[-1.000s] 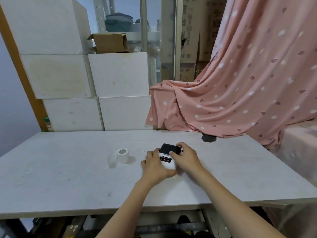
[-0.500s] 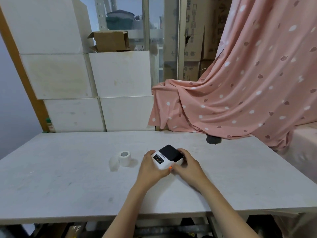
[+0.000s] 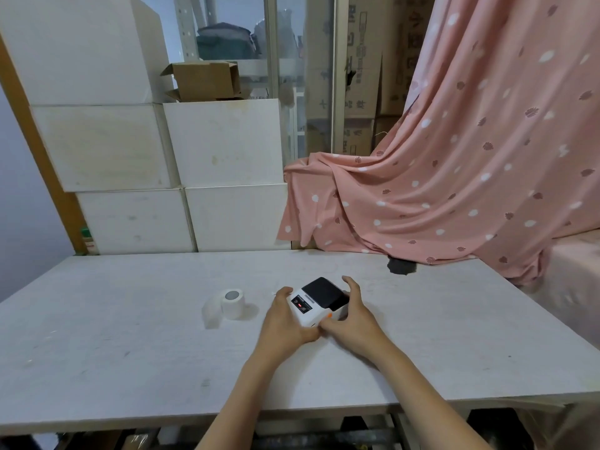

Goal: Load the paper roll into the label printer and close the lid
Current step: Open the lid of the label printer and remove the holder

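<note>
A small white label printer (image 3: 316, 303) with a black lid lies on the white table (image 3: 130, 345), its lid down. My left hand (image 3: 285, 323) grips its left side. My right hand (image 3: 354, 316) wraps around its right side, thumb at the near corner beside an orange button. A white paper roll (image 3: 233, 303) stands on end to the left of the printer, with a loose strip of paper trailing off its left side. Neither hand touches the roll.
Stacked white boxes (image 3: 194, 177) and a brown carton (image 3: 204, 80) line the back left. A pink patterned cloth (image 3: 454, 177) drapes over the table's back right corner. A dark patch (image 3: 401, 266) marks the table near the cloth.
The printer has been turned in my hands so its black lid now points back and right. The paper roll has not moved.
</note>
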